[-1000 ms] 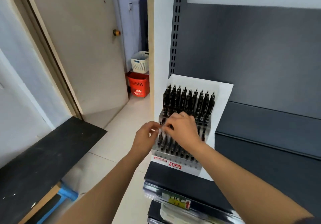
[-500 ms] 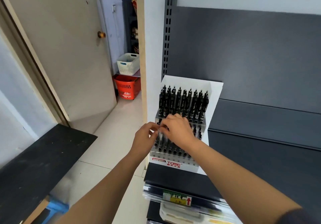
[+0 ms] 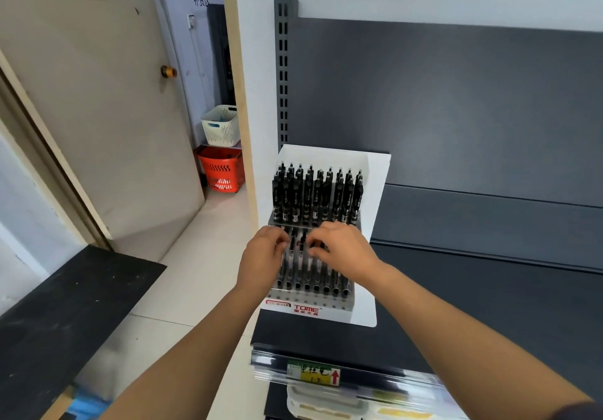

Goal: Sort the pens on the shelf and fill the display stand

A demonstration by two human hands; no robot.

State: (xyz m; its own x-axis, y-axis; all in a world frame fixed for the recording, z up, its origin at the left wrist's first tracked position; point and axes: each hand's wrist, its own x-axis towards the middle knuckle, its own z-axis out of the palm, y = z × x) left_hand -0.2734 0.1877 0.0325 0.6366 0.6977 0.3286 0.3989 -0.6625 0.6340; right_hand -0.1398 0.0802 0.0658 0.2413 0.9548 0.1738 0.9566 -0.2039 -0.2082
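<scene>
Pens [image 3: 313, 198] partly hidden under left hand [image 3: 262, 258], right hand [image 3: 344, 250]; red basket [image 3: 220, 171] beyond.

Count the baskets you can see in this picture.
2. The white basket is in the passage left of the display stand; the red basket is just below it, nearer the camera. Others may be hidden.

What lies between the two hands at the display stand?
In the head view, the tops of the lower-row pens show in the gap between the left hand and right hand, standing in the display stand.
</scene>
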